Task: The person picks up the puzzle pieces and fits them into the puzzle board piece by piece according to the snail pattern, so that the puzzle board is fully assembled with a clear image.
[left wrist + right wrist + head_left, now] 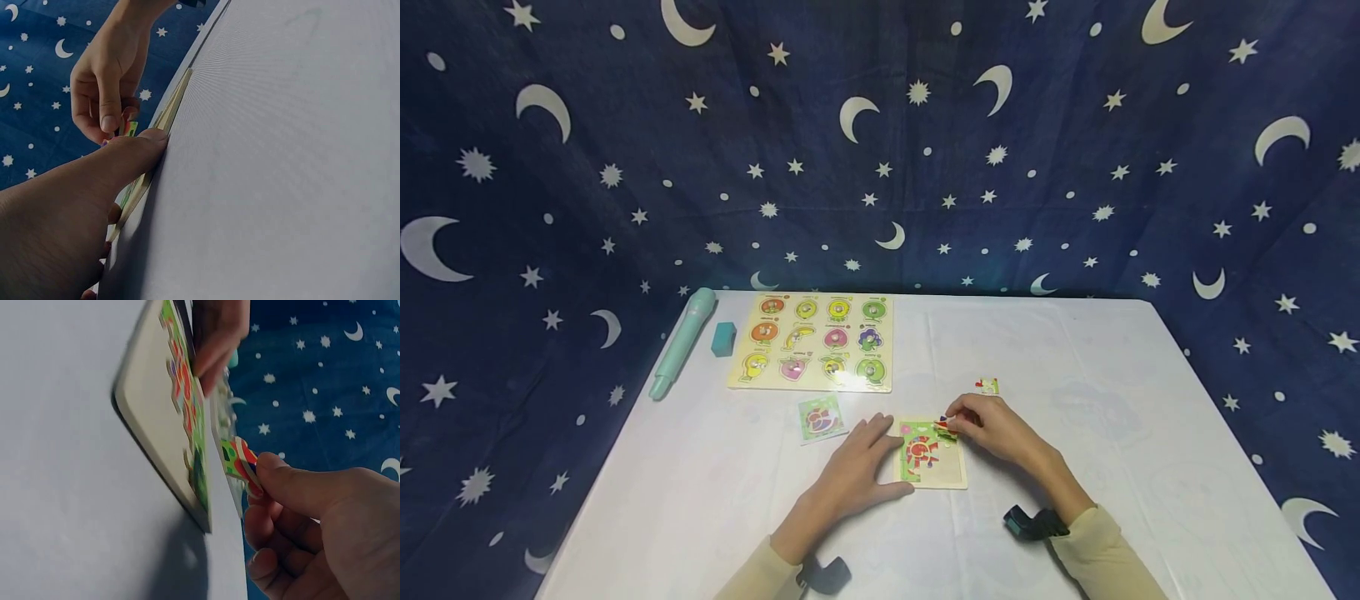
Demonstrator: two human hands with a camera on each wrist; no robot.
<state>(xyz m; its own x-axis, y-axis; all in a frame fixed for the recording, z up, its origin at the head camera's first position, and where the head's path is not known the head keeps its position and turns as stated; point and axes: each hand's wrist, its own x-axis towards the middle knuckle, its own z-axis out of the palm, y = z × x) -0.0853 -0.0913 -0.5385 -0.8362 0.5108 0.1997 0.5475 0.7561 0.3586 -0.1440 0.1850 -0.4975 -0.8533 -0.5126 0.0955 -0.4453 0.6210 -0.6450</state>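
A small wooden jigsaw board (951, 477) lies on the table, its left side filled with red and green pieces and its lower right bare wood. My left hand (857, 471) is spread at the board's left side, with the thumb (153, 136) touching its edge. Above the board's upper right corner, my right hand (996, 427) pinches a jigsaw piece (237, 461) of green, red and dark blue between thumb and fingers. The piece is held up off the board in the right wrist view. Another loose jigsaw piece (988, 386) lies just beyond my right hand.
A square picture card (822, 418) lies left of the board. Behind it are a wooden fruit peg puzzle (811, 340), a teal block (724, 339) and a mint-green stick-shaped object (683, 343). A star-patterned dark cloth (925, 225) hangs behind the white table (1120, 400).
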